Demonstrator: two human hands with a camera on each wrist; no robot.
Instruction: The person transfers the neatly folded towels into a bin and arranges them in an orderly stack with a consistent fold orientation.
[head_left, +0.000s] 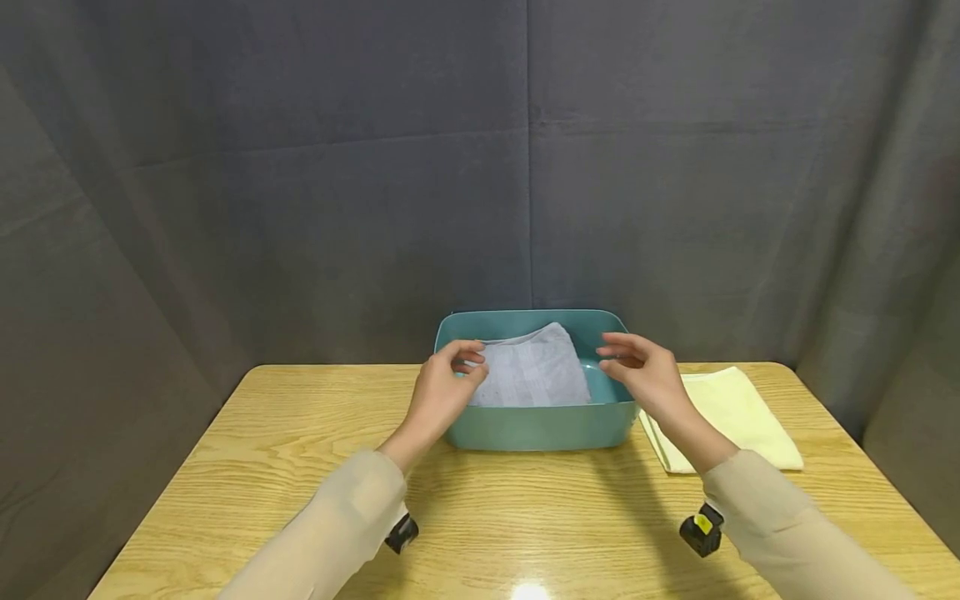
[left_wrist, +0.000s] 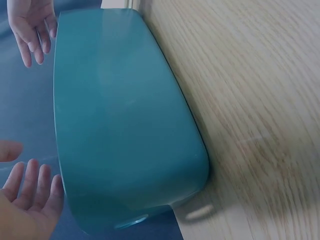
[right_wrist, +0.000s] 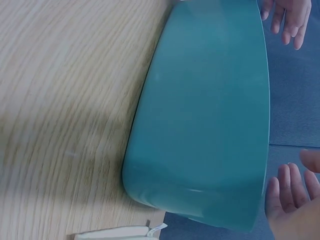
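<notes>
- Left hand (head_left: 442, 383), right hand (head_left: 647, 377): fingers relaxed, holding nothing, near opposite ends of teal bin (head_left: 540, 429).
- Grey cloth (head_left: 534, 371): inside bin.
- Bin on surface (head_left: 517, 517); folded yellow cloth (head_left: 738, 417) near its right end.

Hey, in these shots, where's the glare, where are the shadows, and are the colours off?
Head view: warm tint, bright glare on the table's near part, soft shadow inward of the right sleeve; left wrist view: cooler cast, pale oval patch beside the teal bin; right wrist view: similarly cool, thin highlight on the bin.
</notes>
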